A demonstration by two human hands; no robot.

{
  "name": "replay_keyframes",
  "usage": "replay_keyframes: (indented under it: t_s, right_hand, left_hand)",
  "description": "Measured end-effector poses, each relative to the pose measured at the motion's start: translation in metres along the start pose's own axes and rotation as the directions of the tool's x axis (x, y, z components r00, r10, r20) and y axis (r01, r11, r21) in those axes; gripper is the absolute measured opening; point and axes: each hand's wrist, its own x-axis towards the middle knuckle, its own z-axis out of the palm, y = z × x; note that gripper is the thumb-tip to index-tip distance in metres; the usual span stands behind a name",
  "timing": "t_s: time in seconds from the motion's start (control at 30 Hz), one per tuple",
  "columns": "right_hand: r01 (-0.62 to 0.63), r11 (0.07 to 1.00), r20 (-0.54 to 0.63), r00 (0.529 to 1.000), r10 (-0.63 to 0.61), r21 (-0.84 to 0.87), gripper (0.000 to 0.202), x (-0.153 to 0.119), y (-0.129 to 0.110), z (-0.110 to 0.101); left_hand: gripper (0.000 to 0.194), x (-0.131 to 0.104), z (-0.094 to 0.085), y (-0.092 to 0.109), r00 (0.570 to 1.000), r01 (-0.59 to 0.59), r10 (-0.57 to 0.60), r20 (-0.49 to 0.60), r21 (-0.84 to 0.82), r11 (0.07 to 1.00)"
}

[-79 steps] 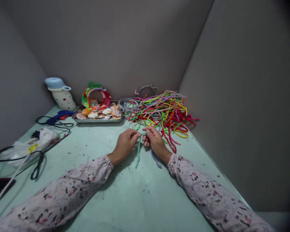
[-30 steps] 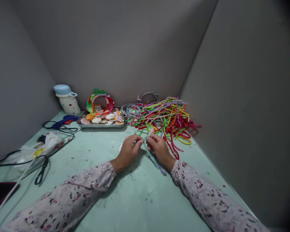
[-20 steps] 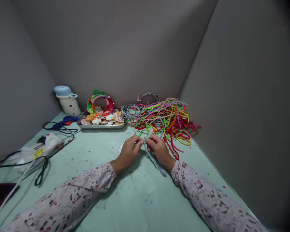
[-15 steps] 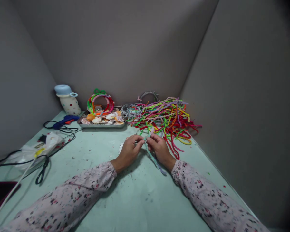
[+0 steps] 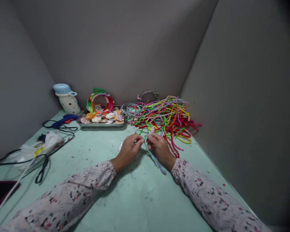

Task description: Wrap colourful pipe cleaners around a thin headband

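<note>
Thumb and forefinger of the left hand (image 5: pixel 129 149) were pinched together on a teal fuzzy strand (image 5: pixel 151 155), and the fingertips of the right hand (image 5: pixel 160 149) had closed on it just beside them, only a short teal stretch showing between the two grips. The remaining fingers of both hands were curled in.

Grey walls (image 5: pixel 125 48) stood behind and to either side of a pale green table (image 5: pixel 140 199), whose top was flecked with dark marks. Both forearms, in floral sleeves (image 5: pixel 79 188), reached in from the near edge.

A tangled pile of coloured strands (image 5: pixel 165 112) spread over the far right, its red ends trailing close to the right hand. To its left sat a shallow metal tray (image 5: pixel 101 125) filled with seashells (image 5: pixel 96 119), several wrapped rings (image 5: pixel 110 104) standing upright on them. A plastic bag (image 5: pixel 53 138) lay at the left among black cords, and a speckled bottle (image 5: pixel 69 103) with a blue cap stood in the far left corner. A coil of grey wire (image 5: pixel 132 110) lay between tray and pile; a blue tool (image 5: pixel 64 120) rested in front of the bottle.

The teal strand's long axis ran aslant: from the pinched fingertips, its free length pointed back toward the person and to the right, passing beside the right hand. Near its lower end showed a lilac tip (image 5: pixel 163 171); whether that belonged to the same strand could not be told.
</note>
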Motion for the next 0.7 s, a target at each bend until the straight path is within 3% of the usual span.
replay_keyframes:
  t_s: [0.7]
  right_hand:
    - [-0.007,0.998,0.001,1.000,0.007,0.066,0.025,0.0018,0.0034,-0.0028]
  left_hand:
    - [0.012,0.0000,0.0028,0.0005,0.999,-0.032,0.032,-0.003,0.013,0.999]
